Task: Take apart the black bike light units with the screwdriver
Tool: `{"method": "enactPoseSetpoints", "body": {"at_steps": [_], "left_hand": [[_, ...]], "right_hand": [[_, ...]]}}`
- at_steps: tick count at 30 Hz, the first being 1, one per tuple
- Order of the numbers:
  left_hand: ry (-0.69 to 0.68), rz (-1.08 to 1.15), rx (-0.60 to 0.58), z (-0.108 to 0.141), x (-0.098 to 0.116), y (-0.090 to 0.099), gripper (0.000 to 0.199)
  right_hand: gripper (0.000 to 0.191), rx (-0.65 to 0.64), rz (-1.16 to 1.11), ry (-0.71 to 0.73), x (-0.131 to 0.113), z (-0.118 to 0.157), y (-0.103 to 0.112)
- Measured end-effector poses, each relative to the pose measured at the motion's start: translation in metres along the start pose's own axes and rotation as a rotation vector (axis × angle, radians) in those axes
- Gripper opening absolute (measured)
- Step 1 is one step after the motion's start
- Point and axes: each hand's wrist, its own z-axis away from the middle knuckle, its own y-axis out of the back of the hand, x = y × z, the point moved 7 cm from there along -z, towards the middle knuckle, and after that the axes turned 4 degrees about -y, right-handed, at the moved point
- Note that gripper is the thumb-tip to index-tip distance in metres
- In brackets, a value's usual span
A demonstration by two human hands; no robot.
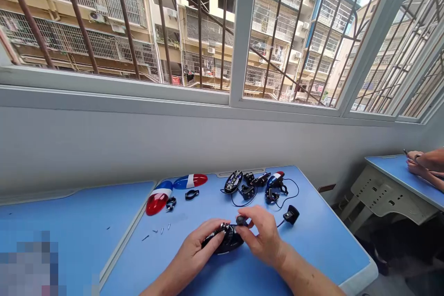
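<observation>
Left hand (199, 239): grip closed on a black device (231, 242), near side of the desk (322, 249), about mid-width. Device is rounded, dark, with a glossy lower edge and fittings on top, partly hidden by fingers. Right hand (261, 233): grip pinches a small dark part (242, 220) between thumb and fingers, at the device's right end; can't tell whether the two are joined.

Desk is blue with a pale rim, butted against another blue desk (72, 215) on the left. On it, left to right: loose screws (162, 231); a red-white-blue shell (158, 199), black clamp (171, 203) beside it; second such shell (190, 181) farther back, second clamp (192, 194) just nearer; black oval unit (233, 181) among wired black parts; tricolour-topped unit (277, 178); black wired piece (291, 215) nearer.

Far side: pale wall (104, 143), barred windows (291, 32), apartment blocks outside. Far right: another person's hands (416, 159) over a separate desk (391, 164).
</observation>
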Motion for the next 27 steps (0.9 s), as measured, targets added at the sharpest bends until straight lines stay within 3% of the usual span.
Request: {"method": "enactPoseSetpoints", "body": {"at_steps": [13,16,19,21,23,27], "left_hand": [[-0.041,-0.005,0.029,0.001,-0.013,0.001,0.032],[-0.018,-0.029,0.035,0.000,-0.013,0.002,0.034],[0.014,-0.047,0.024,-0.001,-0.010,0.002,0.035],[0.020,-0.039,0.022,-0.002,-0.005,0.002,0.036],[0.014,-0.023,0.031,-0.003,0.001,0.003,0.035],[0.013,-0.008,0.031,-0.005,0.009,0.004,0.031]], "right_hand": [[0.026,0.004,0.090,0.124,-0.026,-0.009,-0.001],[0.029,0.063,0.051,0.101,-0.028,-0.014,0.008],[0.031,0.168,-0.007,-0.073,-0.003,-0.031,0.032],[0.031,0.175,0.083,-0.292,0.031,-0.046,0.051],[0.033,0.072,0.343,-0.579,0.073,-0.058,0.067],[0.024,-0.032,0.498,-0.734,0.126,-0.071,0.083]]}}
